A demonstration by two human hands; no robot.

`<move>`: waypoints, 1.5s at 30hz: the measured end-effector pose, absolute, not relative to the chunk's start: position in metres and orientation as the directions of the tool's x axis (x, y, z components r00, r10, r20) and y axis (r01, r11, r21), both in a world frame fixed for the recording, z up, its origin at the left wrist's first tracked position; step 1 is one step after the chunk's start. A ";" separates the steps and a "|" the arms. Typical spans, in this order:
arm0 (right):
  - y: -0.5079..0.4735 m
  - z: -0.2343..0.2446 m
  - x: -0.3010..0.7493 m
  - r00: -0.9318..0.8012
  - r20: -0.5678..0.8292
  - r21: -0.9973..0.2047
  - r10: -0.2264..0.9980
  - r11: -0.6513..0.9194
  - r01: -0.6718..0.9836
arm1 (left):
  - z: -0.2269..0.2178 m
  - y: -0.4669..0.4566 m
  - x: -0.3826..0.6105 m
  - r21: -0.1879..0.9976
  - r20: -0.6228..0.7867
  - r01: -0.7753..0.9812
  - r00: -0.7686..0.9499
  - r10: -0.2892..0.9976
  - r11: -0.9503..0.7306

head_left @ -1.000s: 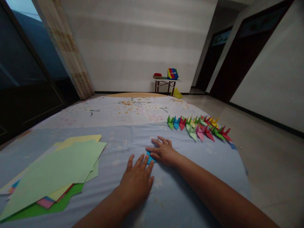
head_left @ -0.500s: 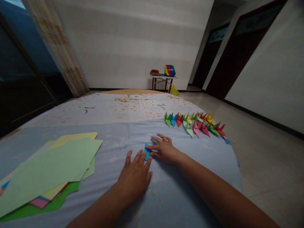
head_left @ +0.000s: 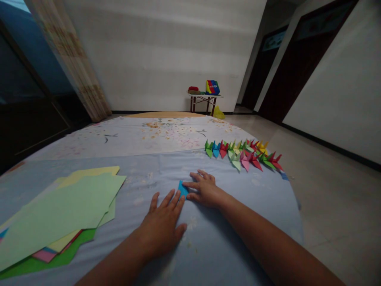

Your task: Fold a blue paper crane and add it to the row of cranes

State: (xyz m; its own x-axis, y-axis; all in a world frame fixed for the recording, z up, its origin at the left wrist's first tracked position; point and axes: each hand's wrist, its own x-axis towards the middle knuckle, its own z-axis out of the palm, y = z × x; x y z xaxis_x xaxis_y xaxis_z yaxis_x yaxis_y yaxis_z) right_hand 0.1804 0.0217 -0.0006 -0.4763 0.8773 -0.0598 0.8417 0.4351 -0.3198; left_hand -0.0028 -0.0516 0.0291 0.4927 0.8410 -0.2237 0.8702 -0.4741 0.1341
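1. Slightly back and to the left, the left hand (head_left: 163,224) is being drawn over the tablecloth (head_left: 205,242), its thumb being spread wider than half a second ago, while the right hand (head_left: 205,190) is being kept almost in place

2. Palms are being held downward; the left fingers are being fanned apart with their tips laid at the paper's left edge, and the right index fingertip is being rested on top, the thumb beside the lower right edge; whether a pinch is being made cannot be told

3. Between the two hands, the small folded blue paper (head_left: 183,191) is being kept flat on the cloth, partly covered by fingertips

4. By judgement, very little weight is being presented by the paper; stiffness is probably being lent by its layered folds, though it could be creased wrongly or slid on the cloth if pushed unevenly

5. Firmest hold is likely being offered along the folded edges, with one side being steadied by a flat fingertip and thin points being spared

6. Pale lettering is being displayed on the multicoloured package (head_left: 212,87) atop the small table (head_left: 205,95), too blurred to be read; no legible label is being shown on the paper birds (head_left: 244,159) or the stack of paper sheets (head_left: 74,202)
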 end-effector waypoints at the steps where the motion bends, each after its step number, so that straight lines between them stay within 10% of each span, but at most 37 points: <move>1: 0.022 -0.001 0.181 -0.480 -0.046 -0.326 0.876 0.442 0.836 | 0.028 -0.052 -0.003 0.124 -0.217 0.873 0.488 0.846 -0.472; 15: 0.022 -0.005 0.185 -0.519 0.025 -0.385 0.854 0.487 0.784 | 0.035 -0.038 -0.025 0.209 -0.197 0.828 0.557 0.807 -0.521; 27: 0.030 -0.017 0.179 -0.398 0.338 -0.502 0.853 0.521 0.690 | 0.008 -0.015 -0.024 0.192 0.228 0.903 0.340 0.912 -0.385; 45: 0.027 -0.016 0.171 -0.404 0.264 -0.586 0.876 0.479 0.654 | 0.005 -0.015 -0.010 0.335 0.225 0.892 0.235 0.946 -0.302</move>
